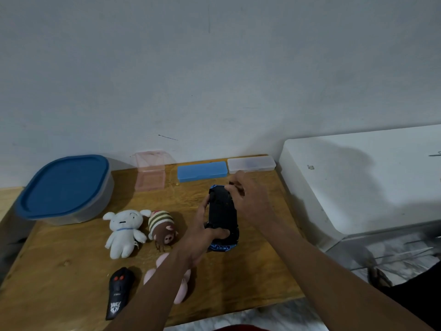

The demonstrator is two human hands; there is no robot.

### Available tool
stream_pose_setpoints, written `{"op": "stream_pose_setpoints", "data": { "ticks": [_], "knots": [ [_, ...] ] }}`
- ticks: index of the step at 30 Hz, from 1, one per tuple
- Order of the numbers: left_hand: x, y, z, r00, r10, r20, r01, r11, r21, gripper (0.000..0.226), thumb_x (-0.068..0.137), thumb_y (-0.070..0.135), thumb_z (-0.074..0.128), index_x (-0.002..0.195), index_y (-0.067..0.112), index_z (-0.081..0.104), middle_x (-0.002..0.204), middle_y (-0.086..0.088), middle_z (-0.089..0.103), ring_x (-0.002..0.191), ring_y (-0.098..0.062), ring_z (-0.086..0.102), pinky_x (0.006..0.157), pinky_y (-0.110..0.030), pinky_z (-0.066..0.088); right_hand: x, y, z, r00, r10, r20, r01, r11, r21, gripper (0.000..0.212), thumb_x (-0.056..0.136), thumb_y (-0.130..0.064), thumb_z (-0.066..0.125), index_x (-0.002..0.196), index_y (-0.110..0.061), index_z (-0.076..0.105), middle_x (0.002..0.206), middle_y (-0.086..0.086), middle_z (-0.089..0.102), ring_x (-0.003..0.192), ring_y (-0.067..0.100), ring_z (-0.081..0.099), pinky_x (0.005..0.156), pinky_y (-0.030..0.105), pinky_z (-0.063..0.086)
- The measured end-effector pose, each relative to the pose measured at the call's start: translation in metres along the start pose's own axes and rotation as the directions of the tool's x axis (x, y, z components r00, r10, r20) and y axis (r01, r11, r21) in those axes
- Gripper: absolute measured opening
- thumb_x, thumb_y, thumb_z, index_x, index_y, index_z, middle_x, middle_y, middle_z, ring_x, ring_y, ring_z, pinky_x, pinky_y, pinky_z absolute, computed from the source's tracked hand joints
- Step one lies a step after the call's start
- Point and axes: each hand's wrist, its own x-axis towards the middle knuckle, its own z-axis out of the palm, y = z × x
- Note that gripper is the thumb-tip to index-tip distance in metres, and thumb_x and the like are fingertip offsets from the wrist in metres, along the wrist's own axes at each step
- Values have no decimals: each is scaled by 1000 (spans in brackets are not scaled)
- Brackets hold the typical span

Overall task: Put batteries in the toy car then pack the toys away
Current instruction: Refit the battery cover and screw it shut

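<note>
The blue toy car (223, 218) lies upside down above the wooden table (71, 271), its black underside facing me. My left hand (202, 235) grips it from the left, thumb across the near end. At the car's far end my right hand (245, 194) has its fingers curled down on the underside and pinches something small and dark; what it is cannot be made out. A black remote control (118, 292) lies at the near left. A white plush (124, 231), a striped brown plush (163, 226) and a pink plush (181, 283), partly under my left forearm, lie left of the car.
A large tub with a blue lid (66, 187) stands at the far left. Along the wall sit a pink clear box (149, 173), a blue case (202, 171) and a clear case (251, 164). A white appliance (358, 177) borders the table's right side.
</note>
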Motion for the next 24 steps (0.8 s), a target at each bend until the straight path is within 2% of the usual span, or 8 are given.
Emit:
{"op": "stream_pose_setpoints", "data": {
  "ticks": [6,12,15,18,20,22,24],
  "knots": [
    [0,0,0,1000,10,5,-10,1000,-13,105,75,-14,70,143,53,26,128,-14,59,112,-36,61,99,-58,48,3,1,1,1000,10,7,-11,999,42,8,94,-21,56,101,-19,58,84,-5,66,72,8,62,59,20,53],
    [-1,2,1,1000,17,-3,-18,999,-29,104,77,-17,68,144,51,26,128,-15,59,110,-36,62,92,-53,53,4,3,2,998,38,43,-42,994,98,10,91,-17,62,99,-15,58,99,-3,69,92,7,66,78,20,57],
    [-1,1,0,1000,22,-1,-22,1000,-18,104,77,-16,68,145,50,26,127,-13,59,111,-35,62,94,-55,52,5,1,0,996,83,28,-86,991,106,13,90,-16,62,87,-21,50,80,-8,63,77,2,61,66,16,53],
    [-1,-1,-3,1000,18,2,-17,1000,-24,106,75,-14,70,146,51,25,130,-13,58,114,-36,60,98,-59,48,3,1,-1,993,114,-19,-112,990,82,18,89,-17,64,81,-16,48,66,-12,51,64,1,52,55,13,43],
    [0,-3,-5,1000,15,0,-15,999,-30,107,74,-14,70,146,52,26,131,-13,57,114,-36,60,99,-60,47,2,1,0,994,108,2,-108,990,88,14,89,-17,64,84,-12,52,71,-14,54,66,-1,53,59,11,45],
    [0,-4,-6,1000,13,-1,-13,999,-31,107,74,-13,71,145,53,26,132,-13,56,114,-36,60,99,-60,47,1,1,1,995,92,38,-95,990,104,9,90,-16,63,90,-10,57,83,-15,60,77,0,59,69,8,49],
    [1,-4,-4,1000,9,1,-9,999,-34,106,74,-13,71,144,53,27,133,-13,56,114,-36,60,98,-60,47,2,0,2,995,85,43,-89,990,112,7,90,-16,63,90,-11,58,88,-14,62,82,1,60,72,10,51]
  ]
}}
